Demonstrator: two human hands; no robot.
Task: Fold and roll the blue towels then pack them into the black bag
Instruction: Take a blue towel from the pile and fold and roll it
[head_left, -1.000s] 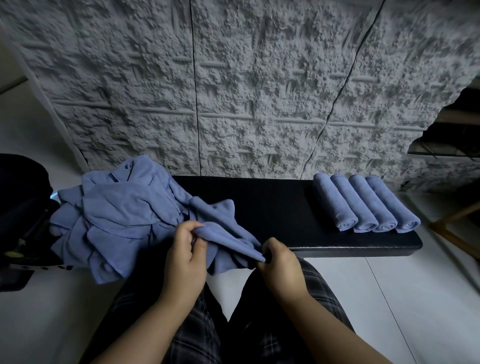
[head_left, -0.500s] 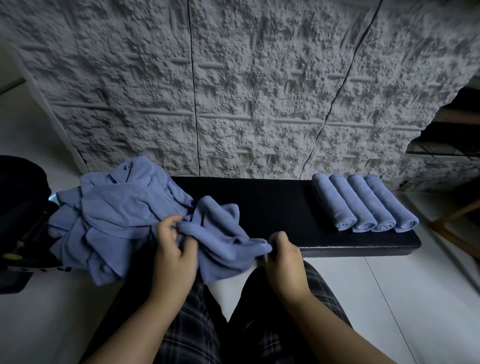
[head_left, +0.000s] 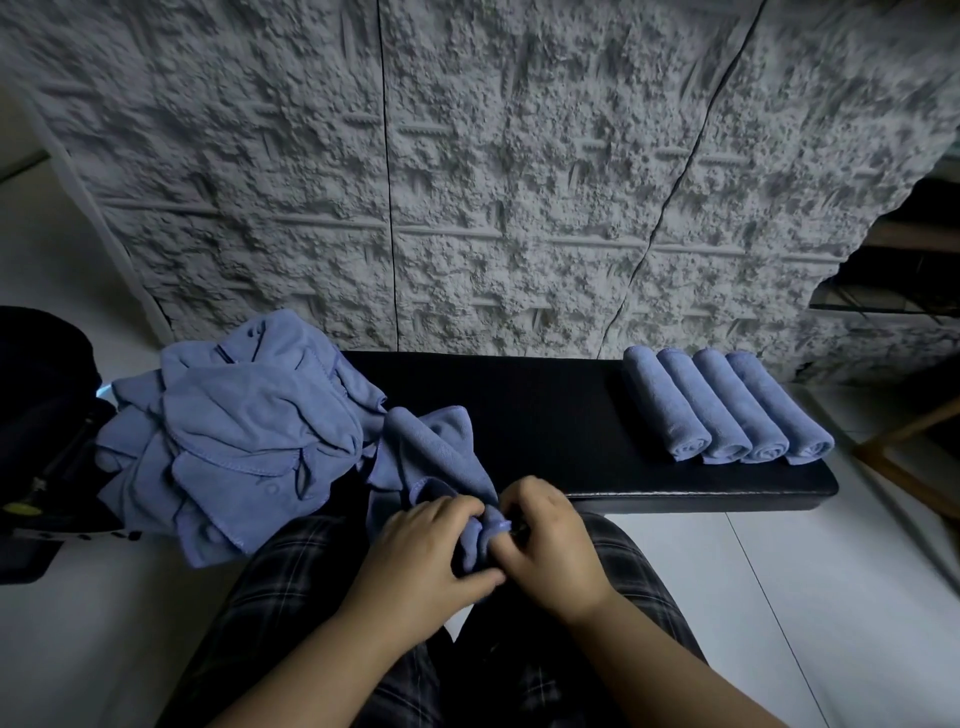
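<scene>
1. Left hand (head_left: 423, 553) and right hand (head_left: 553, 553), fingers curled, both grasp one blue towel (head_left: 436, 457) at the desk's (head_left: 545, 415) near edge.
2. Loose towel pile (head_left: 234, 431) lies left; four rolled towels (head_left: 722, 410) right.

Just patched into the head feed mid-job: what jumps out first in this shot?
Both hands meet at bottom centre, the left hand and right hand gripping one bunched blue towel that trails up onto the black bench. A loose heap of unfolded towels covers the bench's left end, while four rolled towels lie side by side at its right end. A dark bag sits at the far left edge.
</scene>
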